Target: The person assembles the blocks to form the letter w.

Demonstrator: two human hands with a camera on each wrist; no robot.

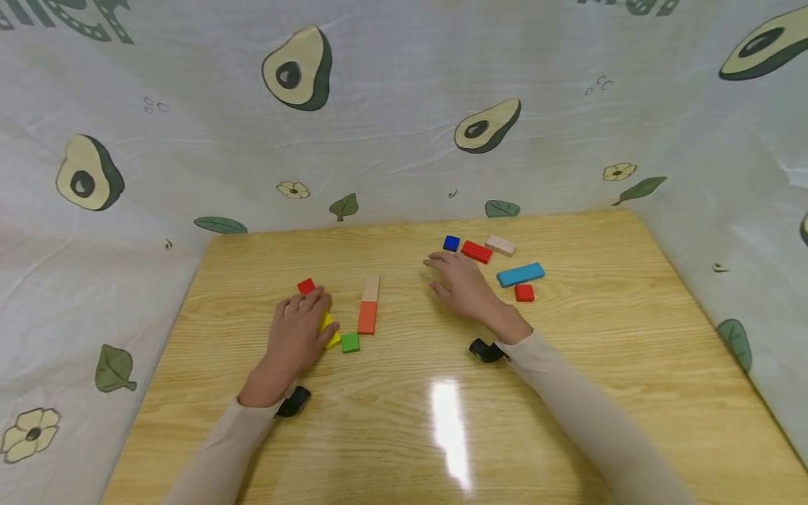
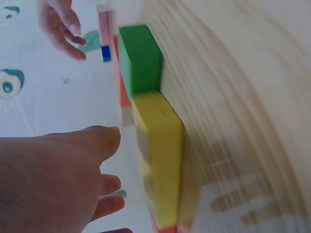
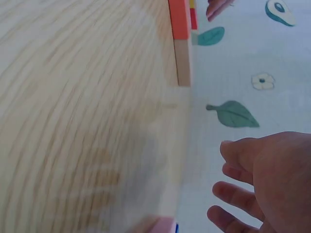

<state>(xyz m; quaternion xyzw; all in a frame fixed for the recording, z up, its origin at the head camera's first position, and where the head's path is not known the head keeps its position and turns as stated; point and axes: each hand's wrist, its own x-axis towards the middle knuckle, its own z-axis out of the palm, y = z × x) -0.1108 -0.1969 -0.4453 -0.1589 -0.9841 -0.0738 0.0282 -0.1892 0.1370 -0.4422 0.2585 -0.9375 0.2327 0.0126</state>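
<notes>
My left hand (image 1: 297,335) is over a long yellow block (image 1: 331,337), partly covering it; its fingers are loosely spread and pinch nothing. In the left wrist view the thumb stands apart from the yellow block (image 2: 165,155). A green cube (image 1: 350,342) touches the block's near end, and a red cube (image 1: 306,285) lies by its far end. Right of these, an orange-red block (image 1: 367,318) and a beige block (image 1: 371,288) form one line end to end. My right hand (image 1: 466,286) hovers with relaxed fingers, holding nothing, just before a blue cube (image 1: 451,243) and a red block (image 1: 476,252).
Beyond the right hand lie a pale pink block (image 1: 501,244), a light blue block (image 1: 520,274) and another red cube (image 1: 524,292). A cloth (image 1: 391,154) printed with avocados hangs behind the wooden table (image 1: 379,435) and along its sides.
</notes>
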